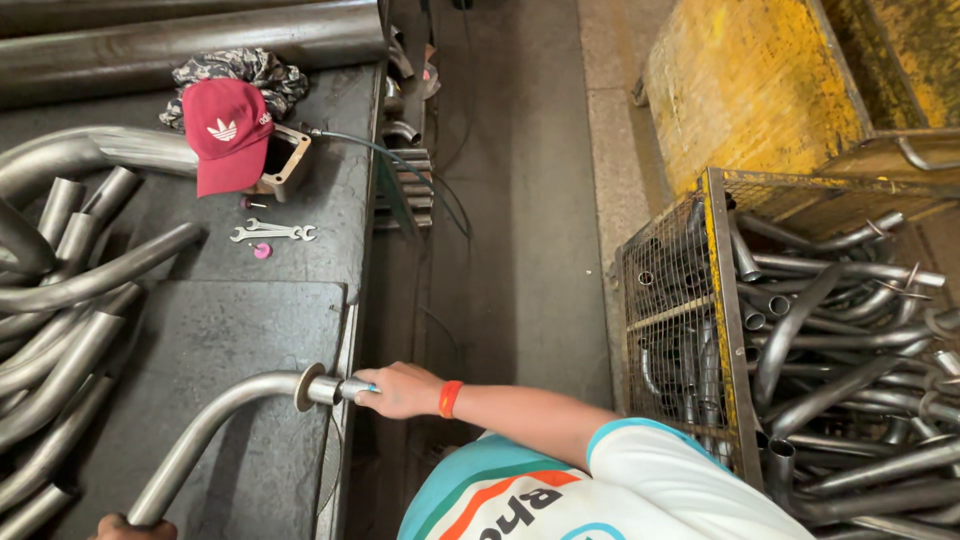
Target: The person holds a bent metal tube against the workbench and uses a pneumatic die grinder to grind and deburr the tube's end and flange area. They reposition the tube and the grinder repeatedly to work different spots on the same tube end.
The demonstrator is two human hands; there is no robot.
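Desk [250, 330] of dark steel plate filled the left of the view and served as the landmark for all else. Right of the desk, across a strip of concrete floor, stood a wire mesh cage [690, 330] heaped with bent tubes, and behind that a worn yellow bin [750, 90]. On the desk's left part lay a pile of curved tubes [60, 330], apparently waiting their turn or already handled; which, the view did not show. At the desk's near edge lay the one bent tube [215, 420] in work, its end carrying a round flange [304, 388] and jutting just past the desk's right edge. The right hand [405, 390] was closed about a small tool or fitting [355, 388] pressed against that tube end; what the tool was could not be told. The left hand [130, 527] showed only as knuckles at the bottom edge, at the tube's other end; whether it gripped could not be told. Judging from this, work on that tube end was under way, not finished. At the desk's far side lay a red cap [228, 135] on a patterned cloth, and just nearer, two spanners [272, 233] lay untouched.
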